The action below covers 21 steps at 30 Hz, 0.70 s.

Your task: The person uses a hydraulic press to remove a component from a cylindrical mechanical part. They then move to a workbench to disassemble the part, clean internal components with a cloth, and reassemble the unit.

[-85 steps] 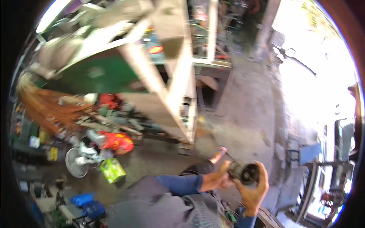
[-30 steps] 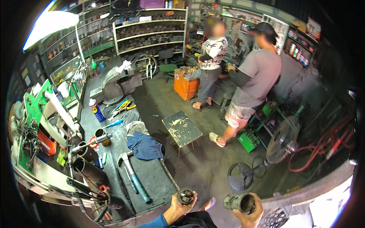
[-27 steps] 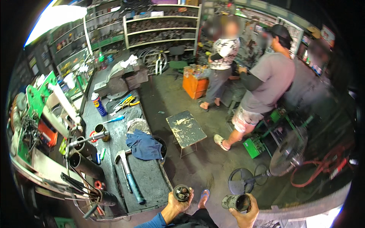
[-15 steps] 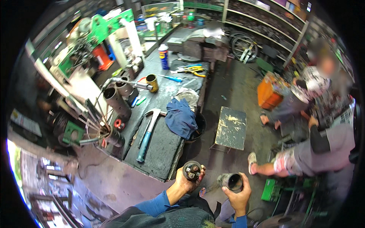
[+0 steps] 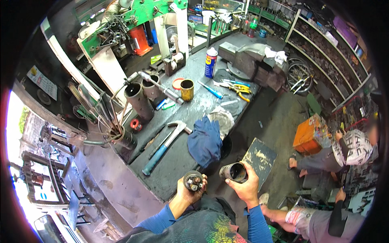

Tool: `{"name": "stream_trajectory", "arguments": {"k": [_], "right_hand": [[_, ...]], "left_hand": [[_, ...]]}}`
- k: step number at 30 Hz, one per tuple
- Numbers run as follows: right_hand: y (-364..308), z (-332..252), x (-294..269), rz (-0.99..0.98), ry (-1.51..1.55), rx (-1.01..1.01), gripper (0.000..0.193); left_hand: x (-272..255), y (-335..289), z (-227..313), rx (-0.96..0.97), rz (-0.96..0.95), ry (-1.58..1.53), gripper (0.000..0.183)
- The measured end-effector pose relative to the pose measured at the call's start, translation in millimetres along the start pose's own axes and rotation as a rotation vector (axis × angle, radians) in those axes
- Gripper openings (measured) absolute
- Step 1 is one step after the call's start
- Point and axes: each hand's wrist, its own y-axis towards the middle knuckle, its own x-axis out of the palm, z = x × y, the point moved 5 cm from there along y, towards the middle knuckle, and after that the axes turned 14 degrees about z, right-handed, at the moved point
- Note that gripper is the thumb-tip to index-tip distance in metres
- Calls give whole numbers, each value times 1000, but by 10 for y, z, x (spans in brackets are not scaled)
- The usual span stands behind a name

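Note:
My left hand (image 5: 184,195) is closed around a round, dark metal part (image 5: 193,180) whose upturned end carries several metal studs, some copper-coloured. To its right, my right hand (image 5: 249,185) grips a hollow metal cylinder (image 5: 228,171) with its open end turned up toward me. The two pieces are apart, both held in the air by the bench's near corner. A claw hammer (image 5: 157,158) with a blue handle lies on the dark workbench (image 5: 168,176) ahead of my left hand. Beside it is a crumpled blue cloth (image 5: 204,141).
A blue spray can (image 5: 210,63), yellow-handled pliers (image 5: 243,92), a yellow tin (image 5: 187,90) and a vise (image 5: 259,62) stand or lie farther along the bench. Past my right hand is a low worn stool (image 5: 262,160). Two people sit at the right, near an orange box (image 5: 310,135).
The view has swung right and toward the bench's far end. Both hands keep their pieces, and the cylinder now appears higher and nearer to the bench's edge.

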Motion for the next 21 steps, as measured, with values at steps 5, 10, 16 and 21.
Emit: {"name": "stream_trajectory", "arguments": {"k": [5, 10, 16, 21], "right_hand": [[791, 24, 328, -77, -8, -35, 74], [1816, 123, 915, -95, 81, -127, 75], [2961, -36, 1837, -268, 97, -176, 74], [3350, 403, 2533, -329, 49, -205, 82]], "left_hand": [[488, 215, 229, 97, -54, -61, 55], [819, 454, 333, 194, -51, -174, 54], [1195, 495, 407, 381, 5, -311, 52], [1541, 660, 392, 448, -78, -422, 52]]}}
